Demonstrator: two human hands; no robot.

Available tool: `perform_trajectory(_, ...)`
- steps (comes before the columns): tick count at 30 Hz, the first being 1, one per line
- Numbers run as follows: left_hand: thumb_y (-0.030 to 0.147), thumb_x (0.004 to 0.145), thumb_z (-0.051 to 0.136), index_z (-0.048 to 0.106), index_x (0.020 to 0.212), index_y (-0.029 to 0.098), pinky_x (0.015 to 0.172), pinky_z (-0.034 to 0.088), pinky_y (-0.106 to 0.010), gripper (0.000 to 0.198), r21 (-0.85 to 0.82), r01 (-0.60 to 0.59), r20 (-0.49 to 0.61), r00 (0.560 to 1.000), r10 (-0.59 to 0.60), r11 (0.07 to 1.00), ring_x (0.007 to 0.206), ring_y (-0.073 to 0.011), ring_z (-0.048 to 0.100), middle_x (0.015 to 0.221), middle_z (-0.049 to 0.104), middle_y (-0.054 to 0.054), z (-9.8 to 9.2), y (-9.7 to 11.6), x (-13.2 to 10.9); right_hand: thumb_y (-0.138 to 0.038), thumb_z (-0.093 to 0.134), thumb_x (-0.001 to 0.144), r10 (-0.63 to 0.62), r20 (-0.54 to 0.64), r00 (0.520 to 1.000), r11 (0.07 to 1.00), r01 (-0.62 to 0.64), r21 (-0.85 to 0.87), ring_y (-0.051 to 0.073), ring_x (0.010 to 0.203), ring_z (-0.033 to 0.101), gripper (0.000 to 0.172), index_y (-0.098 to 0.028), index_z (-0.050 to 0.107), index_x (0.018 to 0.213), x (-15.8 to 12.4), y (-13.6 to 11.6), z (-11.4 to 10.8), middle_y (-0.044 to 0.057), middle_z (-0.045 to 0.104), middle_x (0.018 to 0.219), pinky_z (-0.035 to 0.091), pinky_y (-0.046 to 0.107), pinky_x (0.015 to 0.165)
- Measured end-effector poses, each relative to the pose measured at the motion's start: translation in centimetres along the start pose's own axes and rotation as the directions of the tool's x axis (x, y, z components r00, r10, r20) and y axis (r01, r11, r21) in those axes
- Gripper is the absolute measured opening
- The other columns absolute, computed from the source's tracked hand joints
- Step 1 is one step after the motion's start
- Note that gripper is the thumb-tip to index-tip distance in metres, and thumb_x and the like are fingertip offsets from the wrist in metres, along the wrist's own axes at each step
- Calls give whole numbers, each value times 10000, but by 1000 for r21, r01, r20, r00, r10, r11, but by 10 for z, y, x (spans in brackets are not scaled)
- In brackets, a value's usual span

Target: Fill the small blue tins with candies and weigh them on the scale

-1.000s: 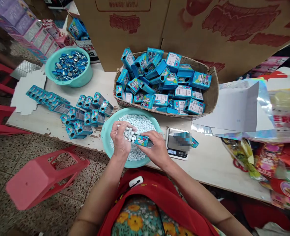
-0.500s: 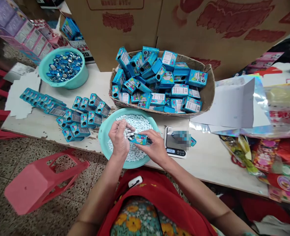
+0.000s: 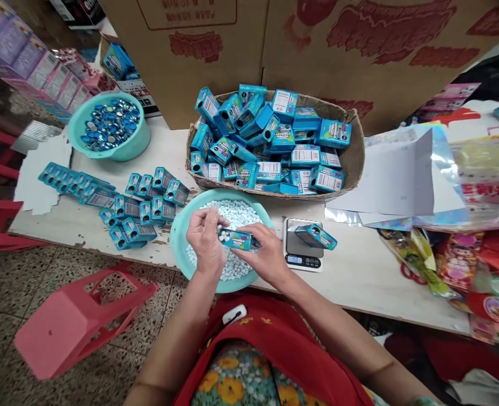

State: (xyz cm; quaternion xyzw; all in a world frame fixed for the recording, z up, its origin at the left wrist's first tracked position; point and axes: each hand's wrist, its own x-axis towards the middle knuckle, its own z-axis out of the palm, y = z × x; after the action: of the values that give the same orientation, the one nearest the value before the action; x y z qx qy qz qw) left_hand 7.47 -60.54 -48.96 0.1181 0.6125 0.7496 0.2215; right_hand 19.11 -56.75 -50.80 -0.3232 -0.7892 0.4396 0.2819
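Observation:
In my right hand [image 3: 266,251] is a small blue candy box [image 3: 239,240], lying on its side over a turquoise basin [image 3: 176,239] of small white candies [image 3: 241,211]. Its open end points left, and white pieces show at the mouth. My left hand [image 3: 207,239] is cupped with curled fingers against that end, holding white candies; its palm is mostly hidden. Just right of the basin, a digital scale [image 3: 289,239] carries another blue box [image 3: 316,235], which overhangs the plate's right side.
Behind the basin stands a cardboard tray [image 3: 357,163] heaped with blue boxes. Rows of blue boxes [image 3: 156,197] stand at left, near a second turquoise basin [image 3: 141,135] of shiny blue-silver pieces. Paper sheets [image 3: 401,175] and packets lie at right. A red stool [image 3: 63,321] is below the table.
My left hand has closed in on the box mouth, and fewer white candies show in its fingers. Candies now show at the opening. The box stays in my right hand.

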Motion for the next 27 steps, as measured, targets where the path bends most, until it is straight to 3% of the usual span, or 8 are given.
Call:
perform_trajectory(7,380,841,561,497,712,171,633,463,-252,254,-22,4,3,1000,-4,1000,547,-103,545,562,495,37,2,-11,-1,-246,786,692,3,-3,1000,1000,-3,6,231,931,608,337,-227,651,1000,-3,10,5,39,670,954,436,366,844)
perform_trajectory(11,363,824,570,504,737,171,640,488,-271,220,-56,73,-7,997,-74,996,531,-98,526,581,494,37,3,-14,-4,-222,801,668,53,36,998,998,-55,40,226,917,613,356,-228,661,995,-3,20,12,37,670,931,459,355,825)
perform_trajectory(17,343,840,527,523,753,171,672,498,-289,194,-91,20,36,999,-16,996,609,-117,557,643,518,11,5,-5,-15,-234,787,685,52,-27,998,987,-47,154,204,914,607,354,-241,656,1014,-6,24,9,27,657,944,471,342,839)
perform_trajectory(22,412,831,519,507,771,181,561,448,-243,239,-85,40,11,999,-40,996,556,-110,514,636,500,15,-2,-9,-5,-285,785,679,100,-53,994,961,-83,263,206,935,609,334,-236,673,990,-6,27,-2,34,657,960,478,351,864)
perform_trajectory(24,441,824,505,506,798,182,551,431,-235,260,31,51,-39,998,-50,998,555,-111,500,651,503,12,-12,-28,7,-324,793,664,149,-55,987,944,-125,306,209,928,612,342,-231,679,973,-12,31,-11,36,655,959,483,353,857)
perform_trajectory(25,445,823,494,511,808,183,568,431,-239,263,171,44,-21,999,-41,984,581,-119,507,672,516,4,-18,-41,12,-338,798,656,165,-53,985,936,-139,323,209,920,613,351,-229,680,968,-17,34,-16,35,654,955,486,351,849)
perform_trajectory(27,432,795,523,528,778,187,639,436,-260,245,494,-20,127,991,-50,869,668,-150,529,708,545,-16,-27,-72,17,-351,805,649,178,-41,983,925,-153,348,206,904,612,364,-227,679,968,-31,38,-26,34,649,944,491,339,827)
